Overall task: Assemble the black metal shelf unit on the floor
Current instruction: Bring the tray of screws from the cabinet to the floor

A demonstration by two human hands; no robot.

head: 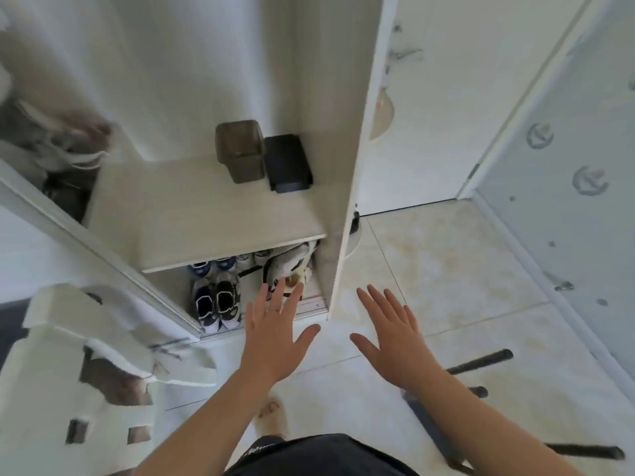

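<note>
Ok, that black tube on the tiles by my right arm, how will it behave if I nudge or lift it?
The black tube looks round and lies on glossy tiles, so a nudge would probably roll it. It looks straight and metal, so likely stiff when lifted by one end.

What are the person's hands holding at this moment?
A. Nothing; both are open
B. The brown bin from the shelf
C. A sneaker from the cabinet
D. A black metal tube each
A: the left hand and right hand are spread with straight fingers, and the black metal tubes lie on the floor apart from them.
</note>
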